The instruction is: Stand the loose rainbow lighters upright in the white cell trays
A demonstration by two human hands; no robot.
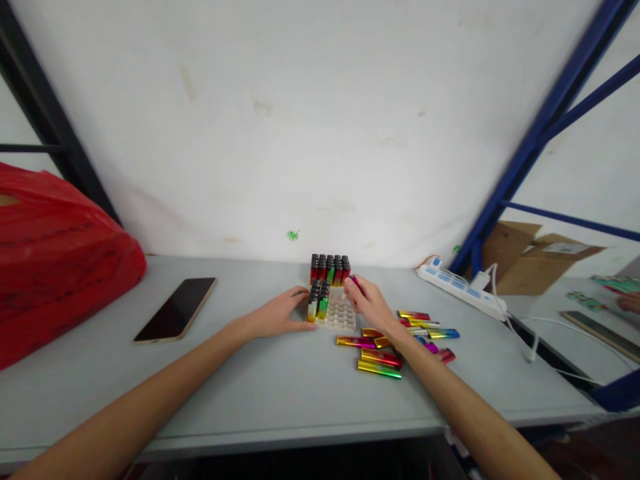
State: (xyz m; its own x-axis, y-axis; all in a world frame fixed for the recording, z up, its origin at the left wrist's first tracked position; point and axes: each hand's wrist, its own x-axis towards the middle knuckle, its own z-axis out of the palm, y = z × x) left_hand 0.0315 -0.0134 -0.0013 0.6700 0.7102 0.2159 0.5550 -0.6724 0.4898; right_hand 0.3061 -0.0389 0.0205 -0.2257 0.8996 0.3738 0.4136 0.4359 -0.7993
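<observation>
A white tray (343,315) with rows of round holes lies on the table in front of me. Two rows of lighters (320,303) with black tops stand upright at its left side. My left hand (285,312) curves round the tray's left edge, thumb at the front corner and fingers farther back. Over the tray's right part, my right hand (369,303) pinches a lighter with a purple-red end (355,282); most of it is hidden by the fingers. Shiny multicoloured lighters (381,358) lie loose under and beside my right forearm.
Behind the tray stands a block of upright lighters (330,270). A phone (177,310) and a red plastic bag (65,253) are at left. To the right are a white power strip (463,290) with cables, cardboard boxes (530,260) and another person's hand (629,302).
</observation>
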